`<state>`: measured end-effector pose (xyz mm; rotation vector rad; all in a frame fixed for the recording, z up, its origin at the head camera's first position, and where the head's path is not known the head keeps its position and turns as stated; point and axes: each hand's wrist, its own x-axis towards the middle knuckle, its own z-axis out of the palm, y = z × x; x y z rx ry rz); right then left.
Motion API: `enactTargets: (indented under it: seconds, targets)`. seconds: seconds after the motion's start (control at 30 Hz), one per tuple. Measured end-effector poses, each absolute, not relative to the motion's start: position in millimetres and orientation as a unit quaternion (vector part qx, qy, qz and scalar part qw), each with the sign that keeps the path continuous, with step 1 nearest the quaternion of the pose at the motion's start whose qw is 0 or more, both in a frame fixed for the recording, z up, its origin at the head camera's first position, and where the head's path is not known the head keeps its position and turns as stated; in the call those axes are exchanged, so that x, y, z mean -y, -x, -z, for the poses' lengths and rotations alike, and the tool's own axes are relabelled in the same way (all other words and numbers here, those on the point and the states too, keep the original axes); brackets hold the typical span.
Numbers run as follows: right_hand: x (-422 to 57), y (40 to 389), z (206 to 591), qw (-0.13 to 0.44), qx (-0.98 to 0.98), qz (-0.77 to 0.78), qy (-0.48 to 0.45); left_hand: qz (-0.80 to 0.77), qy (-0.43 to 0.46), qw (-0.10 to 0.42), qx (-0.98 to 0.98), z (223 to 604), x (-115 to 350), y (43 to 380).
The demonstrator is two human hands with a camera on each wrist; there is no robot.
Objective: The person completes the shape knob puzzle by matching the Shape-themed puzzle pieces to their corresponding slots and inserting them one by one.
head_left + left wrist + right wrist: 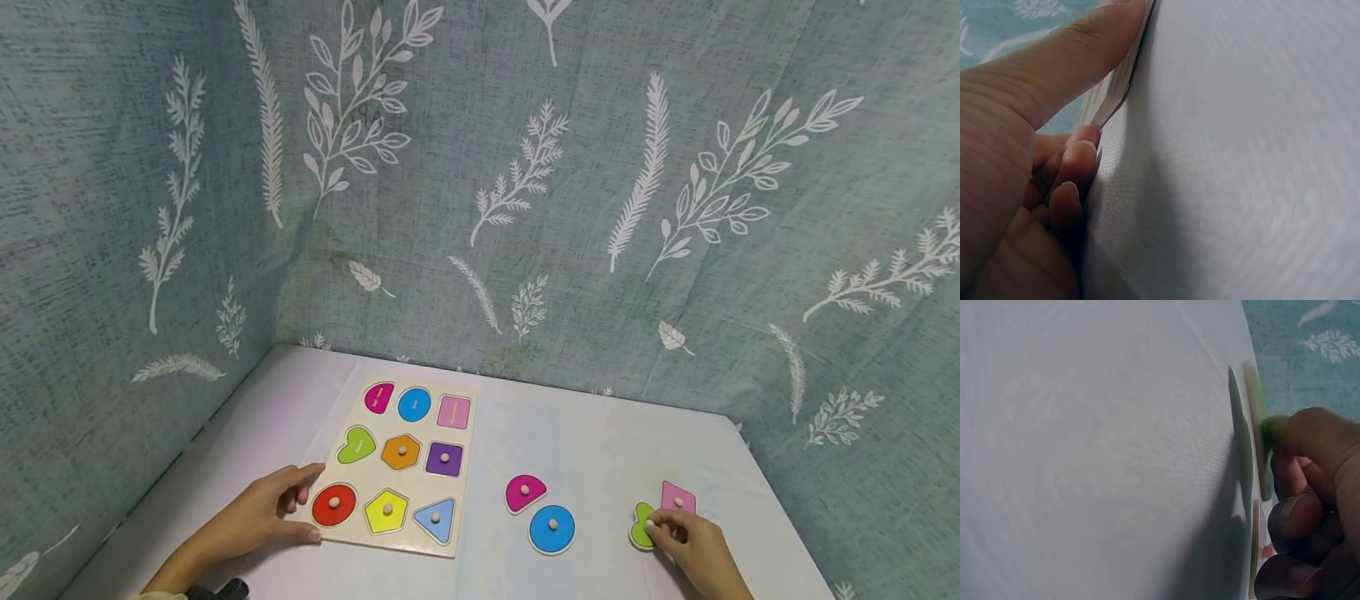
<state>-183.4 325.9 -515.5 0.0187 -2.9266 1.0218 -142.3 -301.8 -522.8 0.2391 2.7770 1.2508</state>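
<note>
My right hand [697, 546] pinches the knob of a green heart puzzle piece [640, 527]. In the right wrist view, the heart piece [1258, 434] is just off the table, its shadow set apart from it. A pink square piece [678, 495] lies right behind it. My left hand [251, 515] touches the left edge of a wooden puzzle board [375, 540], thumb by the near corner and index finger farther up. In the left wrist view the thumb [1085, 53] lies along the board's edge, the other fingers loosely bent. The board's heart recess [356, 445] has no knob piece in it.
Between board and right hand lie a magenta half-round piece [524, 493] and a blue round piece [552, 530]. Knobbed pieces, such as the red circle [322, 510] and orange hexagon [392, 451], sit in the board. Patterned cloth [450, 333] hangs behind the white table [585, 442].
</note>
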Motion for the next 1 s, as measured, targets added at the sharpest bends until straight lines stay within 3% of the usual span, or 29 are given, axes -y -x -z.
enactTargets:
  seconds: [0.33, 0.77, 1.0]
  targets:
    - [-320, 182, 516, 0.096, 0.929, -0.352, -0.067, -0.406, -0.095, 0.037, -0.908, 524, 305, 142]
    - [-297, 190, 510, 0.031, 0.927, -0.37, -0.058, -0.405, -0.101, 0.043, -0.908, 527, 304, 143]
    - [-284, 198, 509, 0.064, 0.914, -0.385, -0.113, -0.403, -0.075, 0.05, -0.911, 523, 301, 142]
